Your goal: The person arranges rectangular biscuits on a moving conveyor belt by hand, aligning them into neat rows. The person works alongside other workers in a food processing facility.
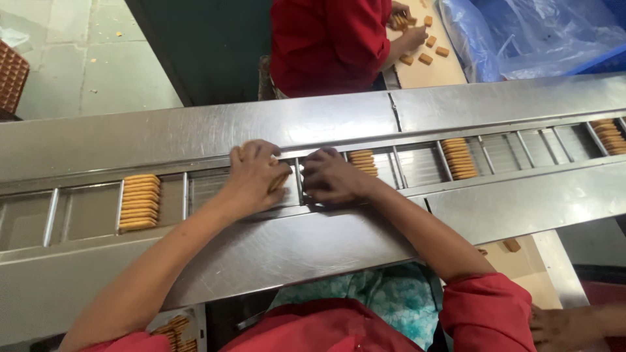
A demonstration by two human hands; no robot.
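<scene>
A steel conveyor channel (pixel 215 189) with metal dividers runs across the view, carrying stacks of tan biscuits on edge. My left hand (pixel 253 176) is curled around a biscuit stack (pixel 279 180) in a middle compartment. My right hand (pixel 332 176) lies fingers down in the compartment just to its right, close beside another stack (pixel 363 162); whether it holds anything is hidden. More stacks stand at the left (pixel 139 201), right of centre (pixel 460 158) and far right (pixel 609 135).
Across the conveyor a person in a red top (pixel 329 42) handles biscuits (pixel 424 57) on a tan board. A blue plastic bag (pixel 521 36) lies at the top right. Another person's hand (pixel 561 326) shows at the bottom right. Loose biscuits (pixel 176 331) sit below left.
</scene>
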